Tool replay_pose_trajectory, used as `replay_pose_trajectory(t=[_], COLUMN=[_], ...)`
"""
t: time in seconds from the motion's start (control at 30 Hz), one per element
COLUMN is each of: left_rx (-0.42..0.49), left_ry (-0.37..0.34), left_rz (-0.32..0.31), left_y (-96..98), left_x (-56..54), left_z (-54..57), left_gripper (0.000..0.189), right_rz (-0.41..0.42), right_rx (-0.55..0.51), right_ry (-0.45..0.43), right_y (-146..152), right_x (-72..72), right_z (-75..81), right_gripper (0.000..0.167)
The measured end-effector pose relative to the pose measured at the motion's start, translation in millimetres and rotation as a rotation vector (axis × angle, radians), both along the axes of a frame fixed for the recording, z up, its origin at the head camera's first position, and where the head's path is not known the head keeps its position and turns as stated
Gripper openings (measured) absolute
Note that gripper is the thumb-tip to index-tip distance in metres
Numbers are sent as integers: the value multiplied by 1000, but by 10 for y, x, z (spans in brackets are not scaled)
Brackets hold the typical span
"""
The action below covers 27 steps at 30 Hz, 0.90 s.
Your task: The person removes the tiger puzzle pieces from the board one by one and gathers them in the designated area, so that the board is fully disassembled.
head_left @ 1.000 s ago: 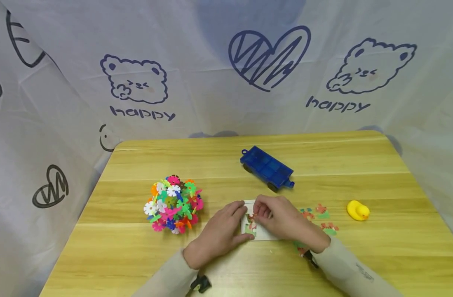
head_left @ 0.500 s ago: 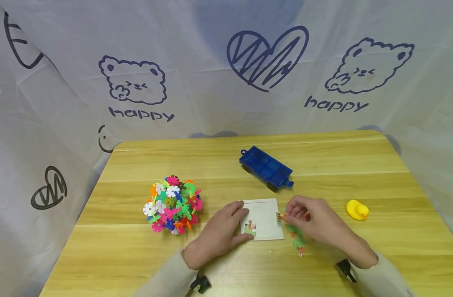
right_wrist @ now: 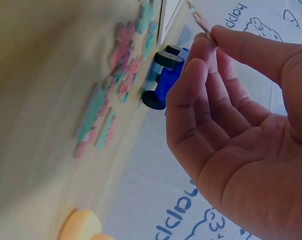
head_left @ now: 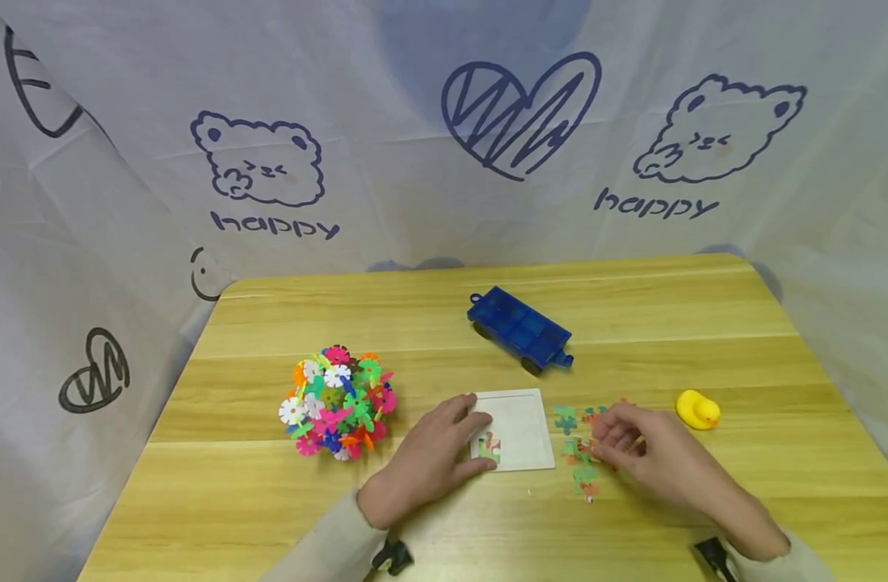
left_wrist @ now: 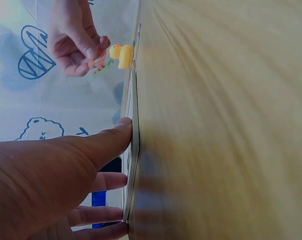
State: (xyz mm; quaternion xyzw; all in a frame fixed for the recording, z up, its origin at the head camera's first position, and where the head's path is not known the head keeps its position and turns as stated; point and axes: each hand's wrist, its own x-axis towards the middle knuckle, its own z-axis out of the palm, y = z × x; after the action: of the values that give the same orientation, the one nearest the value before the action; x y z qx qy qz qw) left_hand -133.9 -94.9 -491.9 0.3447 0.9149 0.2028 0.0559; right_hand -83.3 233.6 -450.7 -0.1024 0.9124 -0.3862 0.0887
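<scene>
My left hand rests along the left edge of a white puzzle tray, fingers spread and fairly straight. One green-and-pink jigsaw piece lies in the tray's lower left corner, close to the thumb. Right of the tray, my right hand hovers over the loose jigsaw pieces. Between its thumb and index finger it pinches a jigsaw piece, seen nearly edge-on in the right wrist view. From the left wrist view that same piece shows orange with green. The right hand covers some of the loose pieces.
A blue toy trailer with black wheels stands behind the tray. To the right is a yellow rubber duck. A ball of colourful flower-shaped plastic discs sits to the left. A printed white cloth hangs behind the wooden table.
My right hand has moved from above the tray's left side, rightward over the loose pieces, still pinching a jigsaw piece. The left hand stays at the tray's left edge.
</scene>
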Motion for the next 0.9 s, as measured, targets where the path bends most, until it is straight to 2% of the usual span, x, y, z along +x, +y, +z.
replay_pose_trajectory(t=[0.33,0.9], left_rx=[5,9], left_ry=[3,16], left_rz=[3,-6], left_y=[-3,-14], left_x=[-7,-2], left_z=[-16,-28], left_gripper=[57,57], right_rz=[14,-5], right_rx=[-13,32], right_ry=[-87,-103], right_y=[165,342], right_x=[165,242], right_z=[-92,-261], right_gripper=[9,7])
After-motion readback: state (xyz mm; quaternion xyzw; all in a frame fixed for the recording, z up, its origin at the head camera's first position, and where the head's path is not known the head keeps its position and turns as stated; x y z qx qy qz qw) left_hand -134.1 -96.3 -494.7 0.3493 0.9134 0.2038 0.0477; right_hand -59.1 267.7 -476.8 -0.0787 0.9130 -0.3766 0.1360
